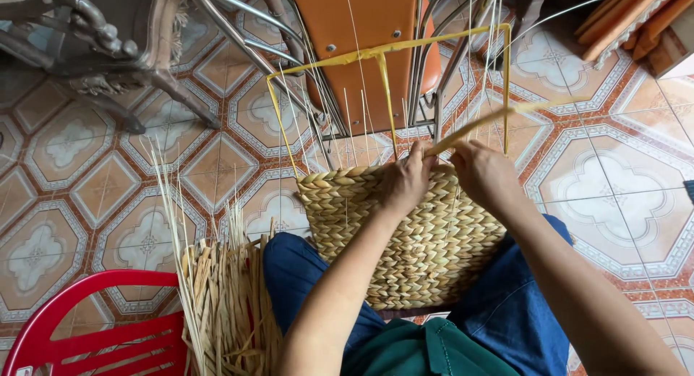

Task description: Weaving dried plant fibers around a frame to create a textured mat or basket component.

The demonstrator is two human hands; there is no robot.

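Head view showed left hand (406, 179) and right hand (486, 175), fingers pinching a straw strand (499, 119) at the woven basket (412, 238) rim; overtension could likely snap it.

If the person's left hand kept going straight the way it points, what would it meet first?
The left hand points away from the body, over the rim of the woven straw basket. Probably it would first meet the thin upright stakes on the yellow wire frame, then the orange chair beyond; depth is unclear.
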